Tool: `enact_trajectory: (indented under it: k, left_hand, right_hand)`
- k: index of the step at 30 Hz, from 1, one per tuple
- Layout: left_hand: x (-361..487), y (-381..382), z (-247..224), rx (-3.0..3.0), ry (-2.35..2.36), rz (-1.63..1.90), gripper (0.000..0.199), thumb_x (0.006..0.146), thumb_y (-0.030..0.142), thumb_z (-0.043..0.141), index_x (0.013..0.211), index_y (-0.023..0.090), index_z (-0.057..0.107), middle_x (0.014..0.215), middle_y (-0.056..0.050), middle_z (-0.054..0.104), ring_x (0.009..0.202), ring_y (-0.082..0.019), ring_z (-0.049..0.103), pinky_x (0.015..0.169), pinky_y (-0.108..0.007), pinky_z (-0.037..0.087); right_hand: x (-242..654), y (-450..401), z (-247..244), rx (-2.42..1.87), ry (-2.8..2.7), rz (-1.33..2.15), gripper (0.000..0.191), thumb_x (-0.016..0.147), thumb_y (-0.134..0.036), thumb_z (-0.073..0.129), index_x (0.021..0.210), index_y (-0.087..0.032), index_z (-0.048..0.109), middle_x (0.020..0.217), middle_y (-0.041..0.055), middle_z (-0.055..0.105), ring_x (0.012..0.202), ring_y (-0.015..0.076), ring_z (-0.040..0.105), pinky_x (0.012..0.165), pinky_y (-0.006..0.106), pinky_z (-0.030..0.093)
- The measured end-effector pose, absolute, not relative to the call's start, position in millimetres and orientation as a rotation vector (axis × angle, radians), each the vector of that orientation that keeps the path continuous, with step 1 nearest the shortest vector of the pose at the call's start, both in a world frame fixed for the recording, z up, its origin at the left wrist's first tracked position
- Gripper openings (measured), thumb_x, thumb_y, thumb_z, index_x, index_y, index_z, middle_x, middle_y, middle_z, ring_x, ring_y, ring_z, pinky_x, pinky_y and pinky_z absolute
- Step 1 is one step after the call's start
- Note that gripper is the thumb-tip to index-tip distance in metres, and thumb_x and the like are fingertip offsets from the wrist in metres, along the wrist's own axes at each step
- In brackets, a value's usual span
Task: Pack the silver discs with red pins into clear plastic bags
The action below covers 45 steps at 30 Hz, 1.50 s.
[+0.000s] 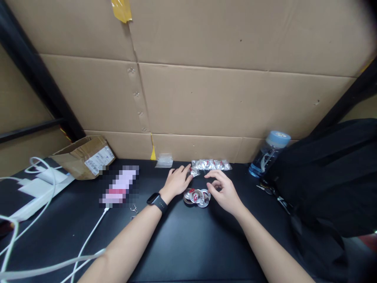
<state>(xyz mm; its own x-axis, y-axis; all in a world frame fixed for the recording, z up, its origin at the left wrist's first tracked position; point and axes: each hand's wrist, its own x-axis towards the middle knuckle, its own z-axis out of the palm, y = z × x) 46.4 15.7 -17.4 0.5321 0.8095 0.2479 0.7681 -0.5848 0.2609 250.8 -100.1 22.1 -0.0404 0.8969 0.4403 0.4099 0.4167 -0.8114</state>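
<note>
Silver discs with red marks (195, 196) lie overlapping between two bare hands on the black worktop (188, 243).
The left hand's grip (176, 181) is spread, at a small clear packet (194, 171) it partly hides; the right hand's (221, 190) is half-curled, parted, seemingly empty, beside the discs. Beyond lie more packets (212, 164); a bottle (267, 155) and black bag (326, 177) crowd the right, a carton (85, 157) and cables (91, 237) the left.

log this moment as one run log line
left hand: at small clear packet | right hand: beside loose metal discs | farther back: row of clear packets
</note>
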Motion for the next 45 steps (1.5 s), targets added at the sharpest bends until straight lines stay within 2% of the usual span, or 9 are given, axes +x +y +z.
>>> enact_trajectory:
  k: [5, 8, 13, 23, 28, 33, 37, 40, 45]
  left_hand:
    - [44, 13, -16, 2.683, 1.451, 0.55, 0.042, 0.094, 0.051, 0.058, 0.127, 0.028, 0.068, 0.122, -0.01, 0.064, 0.118, -0.03, 0.058, 0.105, -0.047, 0.034]
    - [39, 12, -14, 2.656, 1.468, 0.609, 0.03, 0.099, 0.043, 0.053, 0.117, 0.027, 0.072, 0.12, -0.008, 0.065, 0.115, -0.028, 0.059, 0.104, -0.046, 0.032]
    - [26, 11, 0, 2.656, 1.405, 0.865, 0.036, 0.108, 0.033, 0.036, 0.107, 0.022, 0.07, 0.114, -0.008, 0.069, 0.109, -0.022, 0.061, 0.099, -0.041, 0.034]
    - [32, -17, 30, 2.324, 0.921, 1.386, 0.032, 0.106, 0.033, 0.042, 0.095, 0.019, 0.069, 0.101, -0.009, 0.07, 0.096, -0.02, 0.065, 0.089, -0.032, 0.051]
    - [40, -27, 28, 2.541, 0.809, 1.14, 0.031, 0.105, 0.029, 0.044, 0.098, 0.019, 0.072, 0.101, -0.009, 0.07, 0.093, -0.02, 0.065, 0.088, -0.033, 0.052]
    - [47, -30, 15, 2.503, 0.711, 1.079, 0.031, 0.104, 0.032, 0.045, 0.098, 0.02, 0.074, 0.102, -0.008, 0.07, 0.093, -0.019, 0.066, 0.088, -0.032, 0.053]
    - [50, -31, 15, 2.234, 0.761, 1.133, 0.02, 0.096, 0.036, 0.062, 0.103, 0.021, 0.072, 0.1, -0.007, 0.072, 0.086, -0.017, 0.067, 0.079, -0.028, 0.054]
    - [49, -27, 13, 2.086, 0.748, 0.969, 0.034, 0.088, 0.034, 0.073, 0.118, 0.021, 0.068, 0.099, -0.005, 0.075, 0.084, -0.017, 0.07, 0.077, -0.027, 0.055]
    - [48, -17, 1, 1.847, 0.769, 0.879, 0.023, 0.085, 0.035, 0.073, 0.098, 0.017, 0.075, 0.092, -0.008, 0.079, 0.082, -0.02, 0.074, 0.079, -0.031, 0.058]
  right_hand:
    - [251, -100, 22, -1.173, -1.609, 0.578, 0.028, 0.092, -0.025, 0.059, 0.119, -0.025, 0.06, 0.129, 0.0106, 0.052, 0.068, 0.0099, 0.065, 0.062, 0.027, 0.056]
    - [251, -100, 21, -1.171, -1.609, 0.563, 0.03, 0.091, -0.024, 0.059, 0.121, -0.026, 0.058, 0.131, 0.0103, 0.051, 0.071, 0.0106, 0.066, 0.062, 0.027, 0.055]
    - [252, -97, 17, -1.193, -1.604, 0.544, 0.03, 0.091, -0.027, 0.06, 0.121, -0.025, 0.057, 0.128, 0.0103, 0.053, 0.073, 0.0117, 0.066, 0.059, 0.026, 0.053]
    - [248, -96, 12, -1.167, -1.587, 0.709, 0.038, 0.092, -0.039, 0.064, 0.126, -0.023, 0.057, 0.113, 0.0073, 0.063, 0.072, 0.013, 0.064, 0.063, 0.026, 0.053]
    - [245, -95, 12, -1.223, -1.645, 0.648, 0.038, 0.09, -0.04, 0.069, 0.124, -0.023, 0.065, 0.106, 0.0066, 0.071, 0.08, 0.0173, 0.063, 0.066, 0.028, 0.051]
    - [244, -93, 7, -1.259, -1.661, 0.6, 0.03, 0.09, -0.04, 0.068, 0.115, -0.023, 0.071, 0.094, 0.0048, 0.074, 0.067, 0.0151, 0.06, 0.058, 0.026, 0.047]
    - [247, -90, 2, -1.243, -1.561, 0.703, 0.025, 0.09, -0.043, 0.068, 0.097, -0.02, 0.071, 0.079, 0.0034, 0.072, 0.064, 0.0171, 0.065, 0.061, 0.028, 0.053]
    - [251, -86, -1, -1.219, -1.428, 0.817, 0.029, 0.088, -0.048, 0.07, 0.093, -0.019, 0.068, 0.081, 0.0042, 0.073, 0.065, 0.0193, 0.07, 0.063, 0.03, 0.056]
    - [257, -82, -2, -1.206, -1.407, 0.843, 0.032, 0.089, -0.052, 0.067, 0.093, -0.02, 0.066, 0.091, 0.0052, 0.074, 0.067, 0.0194, 0.073, 0.062, 0.029, 0.058]
